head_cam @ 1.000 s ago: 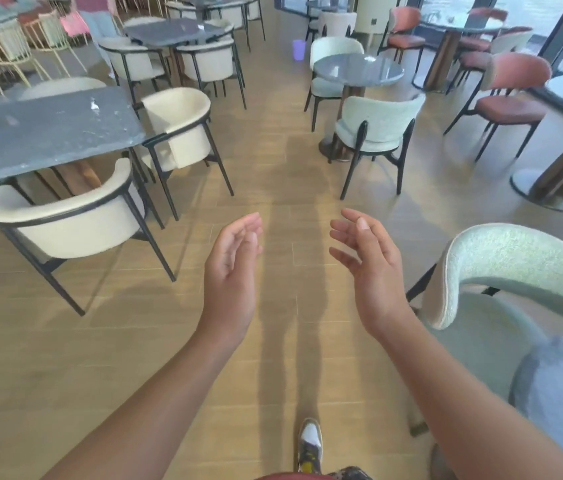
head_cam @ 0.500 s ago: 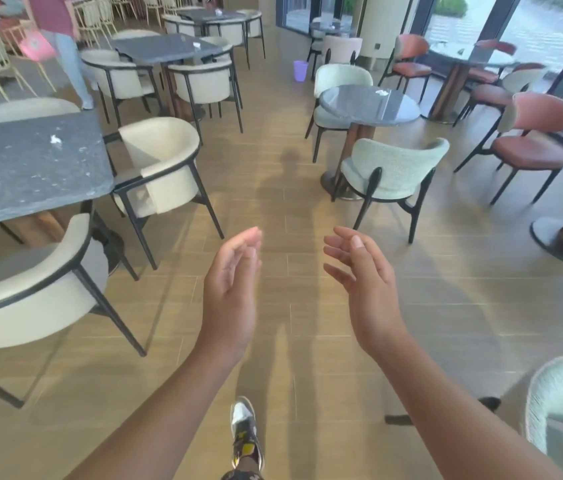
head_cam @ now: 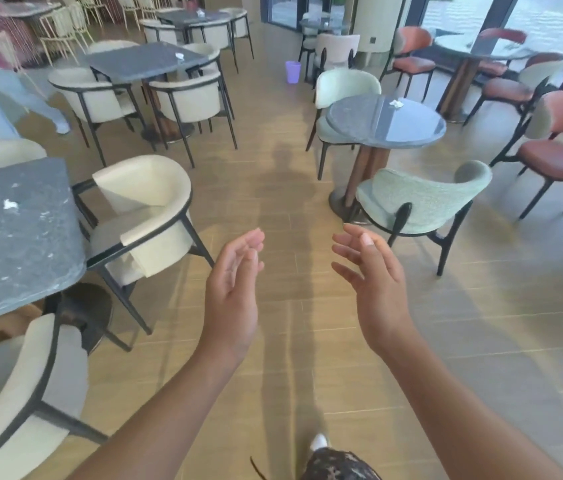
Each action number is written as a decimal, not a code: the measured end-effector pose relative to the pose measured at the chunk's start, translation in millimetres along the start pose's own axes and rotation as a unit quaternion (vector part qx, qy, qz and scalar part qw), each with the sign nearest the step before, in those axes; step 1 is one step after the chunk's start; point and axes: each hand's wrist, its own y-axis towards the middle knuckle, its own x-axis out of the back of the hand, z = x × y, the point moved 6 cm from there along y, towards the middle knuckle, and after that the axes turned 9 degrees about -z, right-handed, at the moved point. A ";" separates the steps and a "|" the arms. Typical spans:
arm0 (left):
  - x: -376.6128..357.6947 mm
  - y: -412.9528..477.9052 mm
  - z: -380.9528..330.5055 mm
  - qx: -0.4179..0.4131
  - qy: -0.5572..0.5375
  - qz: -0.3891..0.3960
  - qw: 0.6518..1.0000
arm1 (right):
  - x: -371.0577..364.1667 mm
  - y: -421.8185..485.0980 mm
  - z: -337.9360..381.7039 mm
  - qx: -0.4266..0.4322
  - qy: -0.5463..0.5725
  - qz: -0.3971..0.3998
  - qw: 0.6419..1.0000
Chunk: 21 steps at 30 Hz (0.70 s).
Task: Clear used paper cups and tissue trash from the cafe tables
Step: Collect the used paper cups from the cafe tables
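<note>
Above the wooden floor (head_cam: 273, 188), left hand (head_cam: 233, 292) and right hand (head_cam: 373, 289) hang apart — fingers loosely spread, holding nothing.

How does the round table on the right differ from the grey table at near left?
The round table has a glossy, reflective top; the near-left table has a matte, speckled top with straight edges. By the round table stand pale green chairs; by the near-left table, cream chairs. Both hold tissue trash: the round table's tissue, the near-left table's tissue.
</note>
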 end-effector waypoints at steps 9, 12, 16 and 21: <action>-76.4 227.5 61.5 -0.020 -0.010 -0.037 0.999 | -86.5 230.7 -54.6 -0.014 0.005 0.027 1.000; -102.5 307.0 72.7 -0.015 -0.021 -0.064 0.998 | -116.7 314.5 -55.6 -0.022 0.012 0.036 0.999; -132.1 406.4 83.8 -0.015 -0.022 -0.085 0.996 | -160.8 415.7 -51.0 -0.017 0.001 0.054 0.998; -161.0 526.2 104.6 -0.013 -0.029 -0.101 0.994 | -218.5 530.4 -65.1 -0.021 0.002 0.070 0.997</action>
